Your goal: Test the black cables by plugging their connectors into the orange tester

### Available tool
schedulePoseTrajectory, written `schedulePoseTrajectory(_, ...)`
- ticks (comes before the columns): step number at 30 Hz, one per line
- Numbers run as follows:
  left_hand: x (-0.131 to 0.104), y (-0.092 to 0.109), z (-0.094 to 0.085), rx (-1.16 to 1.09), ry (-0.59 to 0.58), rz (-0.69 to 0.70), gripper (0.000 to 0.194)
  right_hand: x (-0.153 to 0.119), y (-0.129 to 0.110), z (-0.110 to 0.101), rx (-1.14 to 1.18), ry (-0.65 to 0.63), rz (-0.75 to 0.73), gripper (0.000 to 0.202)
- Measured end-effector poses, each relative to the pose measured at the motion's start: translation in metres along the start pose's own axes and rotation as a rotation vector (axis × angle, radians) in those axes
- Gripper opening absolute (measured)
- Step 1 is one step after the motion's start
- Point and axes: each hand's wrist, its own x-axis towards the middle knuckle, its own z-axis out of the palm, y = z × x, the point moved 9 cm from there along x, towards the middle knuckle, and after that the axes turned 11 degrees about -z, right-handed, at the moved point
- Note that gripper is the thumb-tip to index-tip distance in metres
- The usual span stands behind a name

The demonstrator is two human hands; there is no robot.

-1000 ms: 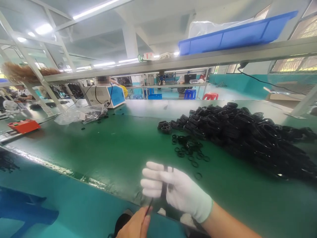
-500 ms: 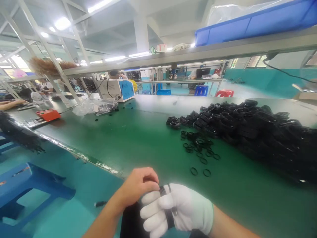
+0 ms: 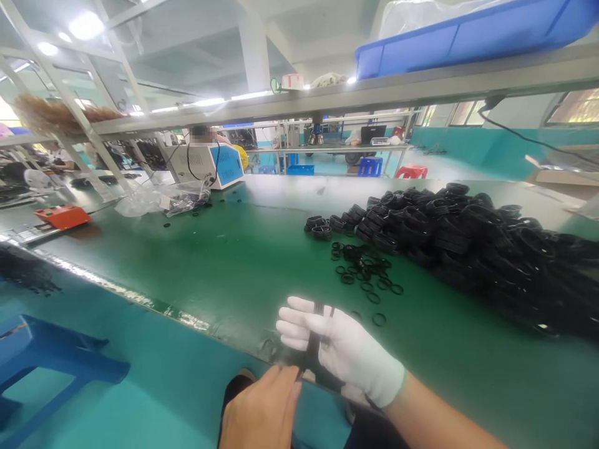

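At the lower centre of the frame, over the tabletop [image 3: 224, 268] edge, a black band [image 3: 312, 342] is clasped in the gloved right hand [image 3: 344, 355] while its lower end is pinched by the bare left hand [image 3: 262, 411], apparently mid-threading, with steady tension seemingly called for next.

My right hand [image 3: 341, 355]: white glove. My left hand [image 3: 262, 411]: bare. Band [image 3: 312, 340] in my grip: black. Table [image 3: 224, 262]: green. Ring heap [image 3: 468, 243] at 2 o'clock: black. Box [image 3: 60, 216] at 10 o'clock: orange. Stool [image 3: 42, 362] at 9 o'clock: blue. Floor [image 3: 154, 399]: teal.
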Motion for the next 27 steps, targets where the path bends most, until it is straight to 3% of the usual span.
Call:
schedulePoseTrajectory(2,0.011,0.011,-0.008,0.077,-0.017,0.125,0.032,-0.005,0.006,-0.001,-0.089,-0.015,0.064,0.044)
schedulePoseTrajectory(5,0.033,0.024,-0.026,0.048,-0.101,0.32,0.02,-0.015,0.024,0.011,-0.102,-0.193,0.246,0.04)
schedulePoseTrajectory(9,0.063,0.027,-0.037,-0.086,-0.247,0.402,0.011,-0.027,0.04,0.026,-0.016,-0.403,0.422,0.036)
schedulePoseTrajectory(13,0.073,0.028,-0.031,-0.184,-0.331,0.39,0.006,-0.024,0.046,0.015,-0.037,-0.385,0.433,0.037)
schedulePoseTrajectory(16,0.072,0.034,-0.032,-0.204,-0.353,0.396,0.015,-0.022,0.049,0.002,-0.046,-0.332,0.432,0.037)
schedulePoseTrajectory(20,0.08,0.037,-0.034,-0.277,-0.471,0.34,0.019,-0.027,0.046,0.001,-0.036,-0.376,0.463,0.037)
schedulePoseTrajectory(24,0.093,0.025,-0.011,-0.486,-0.643,0.153,0.007,-0.029,0.035,0.007,0.012,-0.404,0.432,0.037)
schedulePoseTrajectory(27,0.093,0.016,0.009,-0.664,-0.671,0.008,0.008,-0.025,0.025,0.008,0.011,-0.413,0.355,0.032)
